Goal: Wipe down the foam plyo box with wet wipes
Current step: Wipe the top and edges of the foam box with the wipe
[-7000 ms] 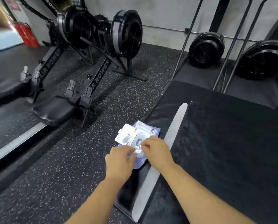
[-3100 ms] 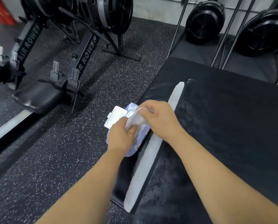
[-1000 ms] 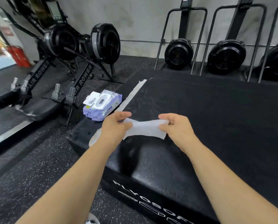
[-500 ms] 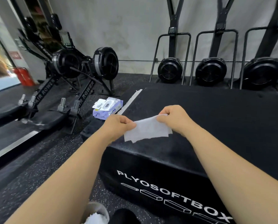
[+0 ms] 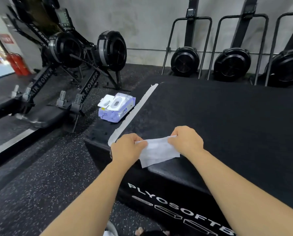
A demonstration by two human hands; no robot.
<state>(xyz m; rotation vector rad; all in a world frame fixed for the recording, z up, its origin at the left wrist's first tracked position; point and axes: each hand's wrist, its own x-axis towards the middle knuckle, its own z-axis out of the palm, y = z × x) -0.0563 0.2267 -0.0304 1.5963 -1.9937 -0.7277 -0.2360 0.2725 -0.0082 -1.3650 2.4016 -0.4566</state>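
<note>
Gym corner, basically. Two black air rowers (image 5: 112,50) sit side by side on the left, both with "AIR ROWER" printed down the rail (image 5: 89,84), grey footrests (image 5: 69,99) at the near end and a small monitor (image 5: 64,16) up top on an arm. Along the grey concrete wall (image 5: 151,23) there are three round black fan units (image 5: 185,61), each with an upright black tube frame. Far left, a couple of red fire extinguishers (image 5: 17,66) stand beside a bright opening. The floor (image 5: 40,184) is black rubber with white speckles, and a pale strip (image 5: 9,143) runs across it on the left.
</note>
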